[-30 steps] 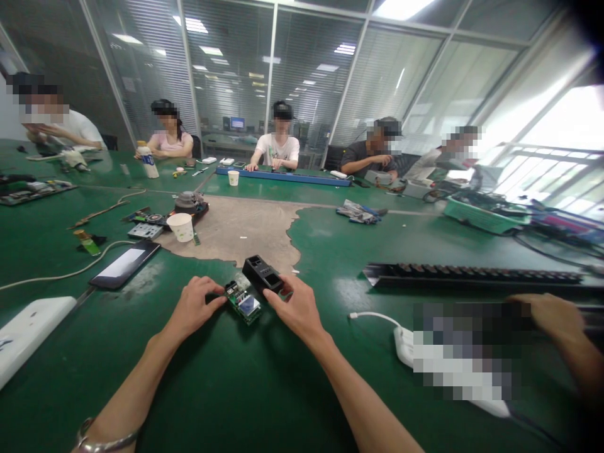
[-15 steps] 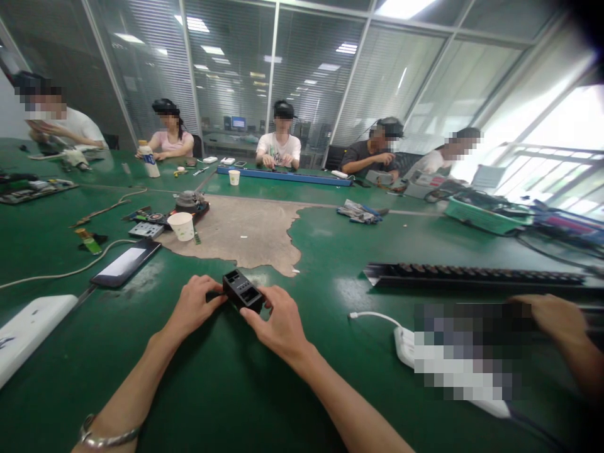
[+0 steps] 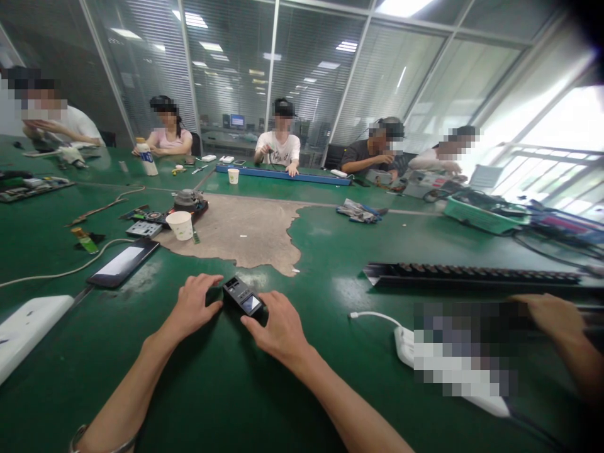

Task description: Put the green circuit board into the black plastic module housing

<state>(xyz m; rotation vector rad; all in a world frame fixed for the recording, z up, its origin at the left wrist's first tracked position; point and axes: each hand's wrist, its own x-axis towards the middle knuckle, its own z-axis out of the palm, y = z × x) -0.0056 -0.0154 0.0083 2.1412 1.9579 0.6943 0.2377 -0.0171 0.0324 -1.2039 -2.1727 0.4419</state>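
Note:
A small black rectangular device (image 3: 243, 297) rests on the green table in front of me, lying at a slant. On its upper face are cut-outs, a row of small buttons or marks, and a little window with a bright patch at the near right end. The thumb and fingers of my right hand (image 3: 278, 324) grip that right end. My left hand (image 3: 194, 308) is just off the device's left side, thumb and fingers apart, with nothing in it.
Left of my hands lie a phone (image 3: 125, 263) and a white power strip (image 3: 33, 330). A paper cup (image 3: 180, 225) stands beyond, near a bare brown patch (image 3: 245, 233). To the right are a black rail (image 3: 472, 275), another white power strip (image 3: 406, 349) and another person's hand (image 3: 552, 314). Several people sit opposite.
My left hand has let go of the black device and drawn slightly away to the left. The device's window, dark before, now shows a bright patch. My right hand keeps its hold.

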